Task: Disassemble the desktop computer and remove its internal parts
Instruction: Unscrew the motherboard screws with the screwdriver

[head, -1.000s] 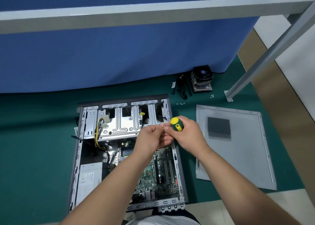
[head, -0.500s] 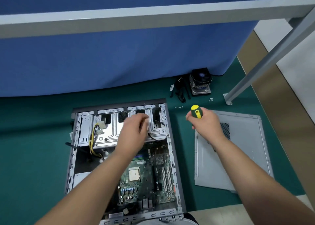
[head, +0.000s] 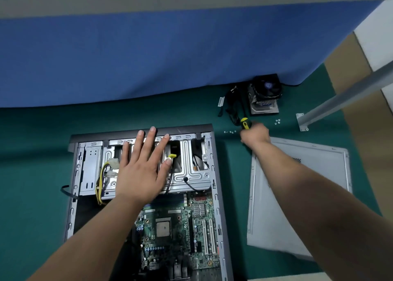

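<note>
While the computer case [head: 219,195] lies open-side up on the green surface [head: 32,163], long axis running away from the person, the left hand [head: 142,170] rests flat and spread on its drive cage [head: 191,170]; the right hand [head: 254,135] grips a screwdriver [head: 245,123] beside it.

Bare stamped-metal drive cage [head: 191,170], matt green cloth mat [head: 32,174], matt grey metal side panel [head: 319,174], glossy plastic screwdriver handle [head: 245,123]
</note>
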Demonstrator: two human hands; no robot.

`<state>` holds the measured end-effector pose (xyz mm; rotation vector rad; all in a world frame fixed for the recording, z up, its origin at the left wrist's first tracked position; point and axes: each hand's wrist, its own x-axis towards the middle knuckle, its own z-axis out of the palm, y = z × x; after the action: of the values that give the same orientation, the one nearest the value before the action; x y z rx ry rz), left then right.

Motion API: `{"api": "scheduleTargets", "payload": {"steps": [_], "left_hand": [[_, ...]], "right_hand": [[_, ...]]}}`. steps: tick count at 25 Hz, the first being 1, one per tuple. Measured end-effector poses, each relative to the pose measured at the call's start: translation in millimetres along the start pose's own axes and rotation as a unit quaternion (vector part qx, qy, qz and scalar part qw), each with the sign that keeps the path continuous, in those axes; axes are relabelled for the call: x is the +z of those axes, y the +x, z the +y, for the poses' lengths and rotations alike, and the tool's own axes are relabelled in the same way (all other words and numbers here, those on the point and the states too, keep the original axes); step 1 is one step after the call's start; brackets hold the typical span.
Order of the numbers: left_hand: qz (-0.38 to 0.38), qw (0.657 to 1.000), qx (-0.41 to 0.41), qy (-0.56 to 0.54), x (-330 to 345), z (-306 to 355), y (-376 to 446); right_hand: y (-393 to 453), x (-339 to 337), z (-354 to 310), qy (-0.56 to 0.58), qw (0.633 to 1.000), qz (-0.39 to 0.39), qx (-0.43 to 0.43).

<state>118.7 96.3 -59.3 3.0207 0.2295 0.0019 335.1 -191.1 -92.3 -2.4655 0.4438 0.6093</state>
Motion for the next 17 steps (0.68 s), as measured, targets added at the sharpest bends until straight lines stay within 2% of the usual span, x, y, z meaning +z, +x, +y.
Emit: {"api": "scheduleTargets", "payload": {"steps": [4, 10, 17], "left_hand": [[0.006, 1.0, 0.003, -0.011, 2.8, -1.8, -0.4], [0.009, 1.0, 0.002, -0.018, 4.8, -1.6, -1.1], [-0.018, 1.0, -0.003, -0.021, 2.8, -1.7, 1.8]], "right_hand": [[21.0, 21.0, -0.5, -0.024, 0.999, 0.008, 0.026], [23.5, 27.8, 9.2, -0.014, 1.0, 0.018, 0.01], [-44.6, -1.4, 9.6, 0.05, 0.997, 0.02, -0.061]]}}
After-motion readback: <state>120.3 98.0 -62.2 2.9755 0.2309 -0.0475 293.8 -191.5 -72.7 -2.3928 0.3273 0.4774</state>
